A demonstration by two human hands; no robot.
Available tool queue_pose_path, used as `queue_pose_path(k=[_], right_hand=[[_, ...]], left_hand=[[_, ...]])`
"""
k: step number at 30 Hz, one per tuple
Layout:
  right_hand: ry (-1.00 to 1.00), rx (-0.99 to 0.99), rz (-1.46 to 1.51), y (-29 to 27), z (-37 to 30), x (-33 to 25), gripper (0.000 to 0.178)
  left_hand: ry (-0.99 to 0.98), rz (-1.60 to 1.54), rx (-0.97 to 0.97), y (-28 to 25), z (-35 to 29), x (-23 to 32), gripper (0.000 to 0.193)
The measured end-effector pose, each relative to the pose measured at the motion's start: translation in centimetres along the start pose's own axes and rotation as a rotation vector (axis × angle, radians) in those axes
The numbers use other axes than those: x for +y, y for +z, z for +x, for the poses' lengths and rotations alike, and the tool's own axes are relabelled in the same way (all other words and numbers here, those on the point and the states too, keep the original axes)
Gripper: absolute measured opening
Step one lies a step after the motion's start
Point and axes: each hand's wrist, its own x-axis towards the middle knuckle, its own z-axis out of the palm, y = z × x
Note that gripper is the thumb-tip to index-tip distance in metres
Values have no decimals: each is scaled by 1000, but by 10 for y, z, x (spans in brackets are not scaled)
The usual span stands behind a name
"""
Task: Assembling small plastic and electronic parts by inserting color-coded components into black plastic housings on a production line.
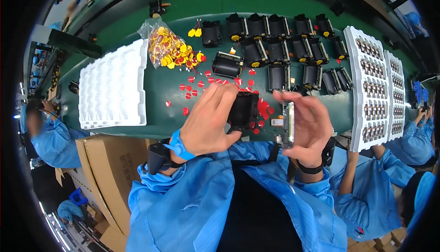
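Observation:
My left hand [208,119], with a blue strap at its wrist, is closed around a black plastic housing [243,110]. Between the fingers and thumb of my right hand [313,126] stands a narrow module with a metal frame [288,123]. A small flat connector with a label [277,122] sticks out from the module's left side, toward the housing. The two parts are close together but apart. Round red stickers [263,110] lie on the green table [174,114] around and beyond the housing. Just beyond my left hand a similar black housing [228,65] lies on its side.
Several black housings [278,50] stand in rows at the back. A clear bag [162,41] spills yellow and red round parts. White trays stand left [114,87] and right [356,91], the right ones filled with small metal modules. A cardboard box [107,169] sits at lower left; co-workers [371,183] sit nearby.

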Motion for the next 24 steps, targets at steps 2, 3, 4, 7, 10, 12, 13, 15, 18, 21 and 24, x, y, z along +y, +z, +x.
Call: queue_pose_path(k=[2, 3, 4, 7, 10, 12, 13, 15, 18, 21, 24], right_hand=[[-44, 10, 199, 6, 2, -4, 92], [-32, 3, 193, 8, 3, -3, 92], [-55, -16, 142, 9, 4, 0, 91], [-74, -58, 36, 9, 5, 5, 89], [-91, -97, -30, 7, 7, 5, 83], [-21, -110, -99, 6, 10, 0, 76], [-21, -109, -106, 7, 11, 0, 76], [-1, -105, -147, 8, 14, -1, 67], [63, -230, -330, 3, 17, -7, 64], [47, -293, -425, 0, 25, -14, 63], [81, -392, -537, -3, 35, -18, 66]], left_hand=[[69, 23, 8, -9, 1, 12, 76], [62, 13, 16, -14, 3, 17, 76], [103, 62, 5, -19, 4, 21, 78], [177, 117, 13, -24, 5, 26, 84], [222, 149, 6, -32, 7, 32, 77], [250, 143, 16, -35, 7, 33, 77], [254, 138, 18, -35, 7, 33, 77], [272, 138, -2, -36, 7, 34, 77], [286, 130, 15, -35, 8, 32, 78], [311, 127, 14, -34, 9, 29, 77], [303, 45, -4, -36, 14, 21, 76]])
